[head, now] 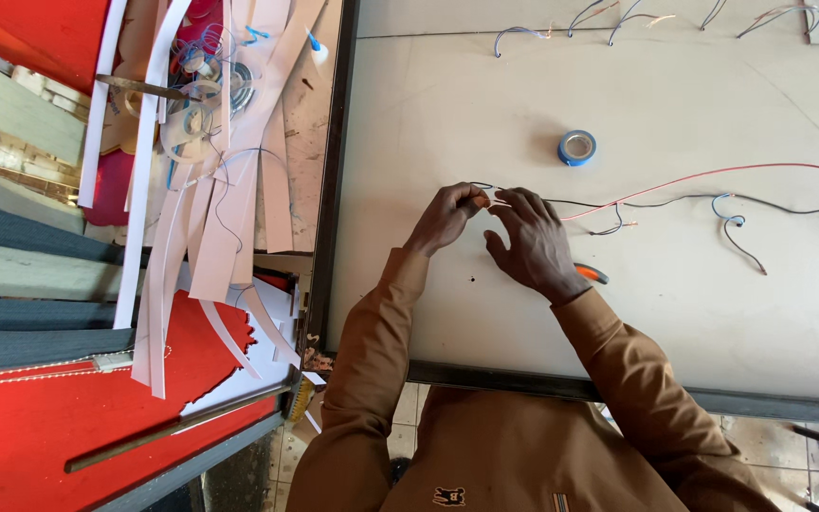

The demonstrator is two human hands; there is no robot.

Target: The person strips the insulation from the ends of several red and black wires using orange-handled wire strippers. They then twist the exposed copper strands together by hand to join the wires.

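My left hand (447, 216) and my right hand (531, 242) meet over a pale flat board (523, 104), both pinching the end of thin wires (488, 194). A red wire (713, 174) and a black wire (675, 201) run from my fingertips off to the right across the board. Short blue and black wire ends (734, 226) branch off the black one. Both my sleeves are brown.
A blue roll of tape (576, 147) lies on the board above my hands. An orange-handled tool (591, 274) pokes out behind my right wrist. More wire ends (618, 19) hang at the board's top edge. White strips (229, 190) and red sheets (59, 417) pile up left.
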